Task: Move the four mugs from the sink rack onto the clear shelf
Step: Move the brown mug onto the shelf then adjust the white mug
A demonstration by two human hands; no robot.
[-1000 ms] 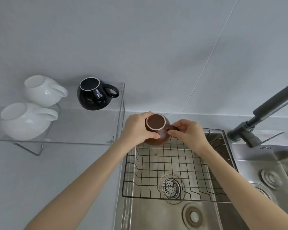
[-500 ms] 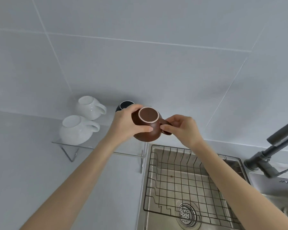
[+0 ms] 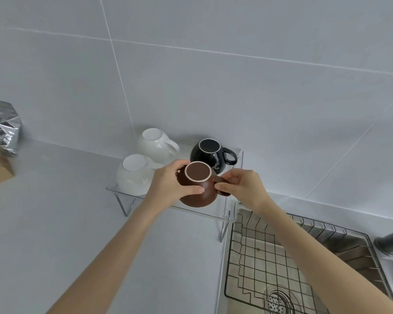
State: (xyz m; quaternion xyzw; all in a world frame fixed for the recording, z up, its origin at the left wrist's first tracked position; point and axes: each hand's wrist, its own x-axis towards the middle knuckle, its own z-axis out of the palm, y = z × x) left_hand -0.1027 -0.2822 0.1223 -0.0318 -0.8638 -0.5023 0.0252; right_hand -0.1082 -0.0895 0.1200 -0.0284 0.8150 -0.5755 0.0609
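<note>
one brown mug (image 3: 196,189) upside down, left hand (image 3: 170,185) cupping body, right hand (image 3: 242,188) pinching handle, two white mugs (image 3: 134,174), one black mug (image 3: 210,155) on clear shelf (image 3: 233,208)

clear shelf (image 3: 233,209), three upturned mugs (image 3: 210,155)

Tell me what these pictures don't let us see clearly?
- Brown mug: whether it touches the clear shelf; left hand and right hand cover its sides.
- Faucet: cut off by the right edge.
- Silver bag: cut off at the left edge.
</note>
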